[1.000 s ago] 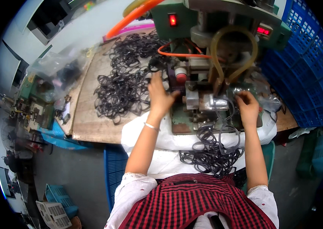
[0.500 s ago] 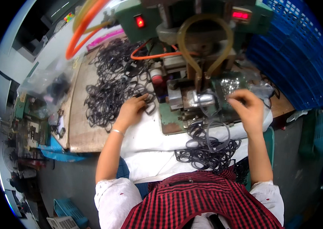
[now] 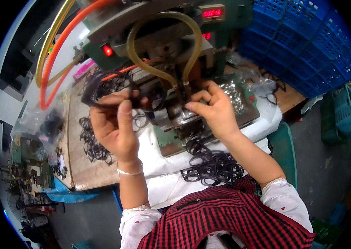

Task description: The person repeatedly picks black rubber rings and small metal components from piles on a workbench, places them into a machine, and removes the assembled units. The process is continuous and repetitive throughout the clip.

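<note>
A black rubber loop (image 3: pixel 100 85) is raised in front of the green machine (image 3: pixel 192 54), pinched in the left hand (image 3: pixel 115 124), whose grip is closed on it. The right hand (image 3: pixel 215 110) has its fingers bent at the machine's metal part (image 3: pixel 179 114); what they pinch is hidden. More black loops (image 3: pixel 213 166) lie on the white cloth (image 3: pixel 163 166) near the body, others on the surface (image 3: pixel 82 166) at left, partly covered by the arm.

Both forearms reach up from the lower edge, elbows bent. The left hand (image 3: pixel 115 124) is raised, back toward the camera, fingers curled and pinched at the top. The right hand (image 3: pixel 215 110) sits just beside it, fingers bent, thumb and forefinger pressed together.
</note>
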Motion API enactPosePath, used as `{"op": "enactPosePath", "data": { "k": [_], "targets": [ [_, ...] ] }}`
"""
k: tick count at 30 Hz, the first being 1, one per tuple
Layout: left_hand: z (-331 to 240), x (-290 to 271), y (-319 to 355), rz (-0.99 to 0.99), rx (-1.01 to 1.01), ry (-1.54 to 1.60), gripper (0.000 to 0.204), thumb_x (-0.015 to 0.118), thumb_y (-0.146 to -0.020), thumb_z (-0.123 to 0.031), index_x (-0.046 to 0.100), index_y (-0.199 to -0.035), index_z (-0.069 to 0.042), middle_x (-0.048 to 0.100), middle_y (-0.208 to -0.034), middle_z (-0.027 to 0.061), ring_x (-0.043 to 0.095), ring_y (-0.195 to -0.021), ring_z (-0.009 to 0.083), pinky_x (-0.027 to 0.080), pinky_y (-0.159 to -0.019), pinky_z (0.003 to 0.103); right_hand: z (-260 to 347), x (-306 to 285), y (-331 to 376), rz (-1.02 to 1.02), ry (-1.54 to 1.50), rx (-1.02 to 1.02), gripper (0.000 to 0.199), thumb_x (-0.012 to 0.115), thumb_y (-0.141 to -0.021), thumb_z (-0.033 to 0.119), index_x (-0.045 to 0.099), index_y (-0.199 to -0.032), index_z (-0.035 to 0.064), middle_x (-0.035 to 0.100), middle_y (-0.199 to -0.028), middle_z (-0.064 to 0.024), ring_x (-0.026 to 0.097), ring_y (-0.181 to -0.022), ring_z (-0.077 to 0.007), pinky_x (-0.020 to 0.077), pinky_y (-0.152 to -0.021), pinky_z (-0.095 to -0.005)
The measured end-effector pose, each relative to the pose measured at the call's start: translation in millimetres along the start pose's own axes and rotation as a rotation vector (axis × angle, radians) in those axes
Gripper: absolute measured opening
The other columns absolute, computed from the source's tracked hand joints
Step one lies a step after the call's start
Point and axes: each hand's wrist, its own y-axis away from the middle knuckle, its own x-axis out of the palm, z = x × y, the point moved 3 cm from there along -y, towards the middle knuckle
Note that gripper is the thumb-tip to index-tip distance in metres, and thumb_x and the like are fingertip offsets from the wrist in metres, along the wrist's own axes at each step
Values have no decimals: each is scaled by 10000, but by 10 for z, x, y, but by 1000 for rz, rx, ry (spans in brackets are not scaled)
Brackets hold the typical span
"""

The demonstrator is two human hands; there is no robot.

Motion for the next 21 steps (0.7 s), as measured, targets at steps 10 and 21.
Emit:
{"op": "enactPosePath", "data": {
  "k": [10, 21],
  "targets": [
    [-154, 227, 472, 481, 445, -272, 185, 698, -842, 4, 601, -989, -53, 725, -1036, 201, 668, -700, 219, 520, -590, 298, -65, -820, 171, -242, 1235, -360, 345, 731, -772, 139, 704, -1102, 44, 639, -1247, -192, 543, -1251, -365, 445, -1039, -465],
    [57, 569, 689, 528, 690, -400, 260, 763, -699, -23, 646, -920, -98, 748, -1007, 71, 560, -597, 159, 454, -508, 274, -450, -1429, -27, -421, 1150, -189, 135, 752, -784, 134, 713, -868, 36, 703, -882, -138, 658, -871, -327, 507, -788, -409]
  ]
}}
